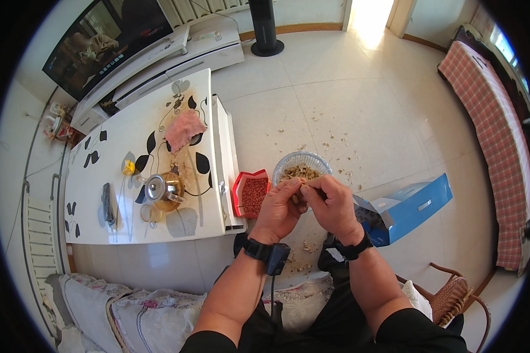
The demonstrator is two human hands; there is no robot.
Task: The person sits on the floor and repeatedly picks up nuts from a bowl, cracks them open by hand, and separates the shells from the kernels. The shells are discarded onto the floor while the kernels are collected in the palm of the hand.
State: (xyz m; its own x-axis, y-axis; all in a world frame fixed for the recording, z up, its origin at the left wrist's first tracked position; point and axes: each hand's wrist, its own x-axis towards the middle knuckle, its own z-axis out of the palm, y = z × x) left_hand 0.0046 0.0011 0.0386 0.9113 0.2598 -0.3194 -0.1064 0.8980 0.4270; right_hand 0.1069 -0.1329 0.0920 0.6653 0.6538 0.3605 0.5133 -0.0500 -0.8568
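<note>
My left hand [280, 207] and my right hand [331, 200] meet at the fingertips over a clear plastic basin [281, 167]. Both thumbs and forefingers pinch a small item, seemingly a peanut [303, 182], mostly hidden by the fingers. Broken peanut shells [301, 171] lie heaped in the basin. Left of my left hand, a red box [237, 187] holds many shelled, red-skinned peanuts [254, 194]. To the right of my right hand lies an opened blue cardboard box [417, 212]; its dark contents are hard to make out.
Shell bits [331, 140] litter the tiled floor. On the white coffee table [115, 229] are a glass teapot [163, 192], a glass cup [149, 213], a pink cloth [185, 130] and a yellow item [128, 167]. A wicker chair [451, 293] stands at lower right.
</note>
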